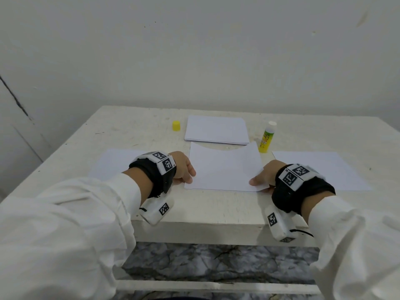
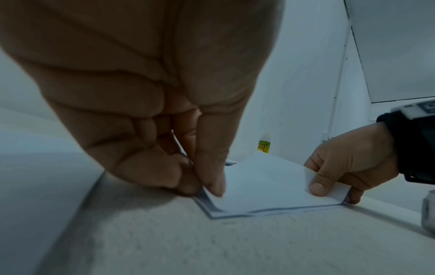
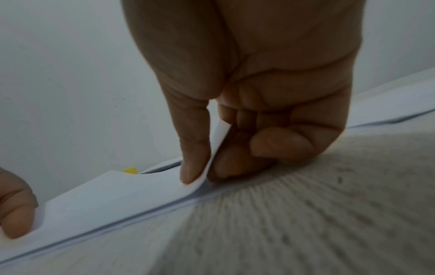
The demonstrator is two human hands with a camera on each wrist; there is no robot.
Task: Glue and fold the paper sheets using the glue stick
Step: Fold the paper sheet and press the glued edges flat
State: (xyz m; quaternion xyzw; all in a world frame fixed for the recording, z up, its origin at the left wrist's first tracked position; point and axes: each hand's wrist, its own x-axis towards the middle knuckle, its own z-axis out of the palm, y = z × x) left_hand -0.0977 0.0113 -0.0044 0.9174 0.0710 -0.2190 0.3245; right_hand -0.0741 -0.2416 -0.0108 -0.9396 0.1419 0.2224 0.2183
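Nearest us, our left hand (image 1: pixel 184 167) pinches the folded sheet (image 1: pixel 225 169) at its left corner, and our right hand (image 1: pixel 265 177) pinches the right corner, thumb on top. Loose sheets (image 1: pixel 112 163) lie flat on the table (image 1: pixel 216 208) either side. Beyond, the uncapped glue stick (image 1: pixel 265 138) stands upright just right of the paper stack (image 1: pixel 216 129); its yellow cap (image 1: pixel 176 125) sits left.

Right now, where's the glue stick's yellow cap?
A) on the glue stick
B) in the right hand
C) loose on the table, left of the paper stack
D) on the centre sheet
C: the yellow cap stands alone on the table left of the paper stack, while the glue stick stands uncapped to the stack's right; both hands are on the centre sheet.
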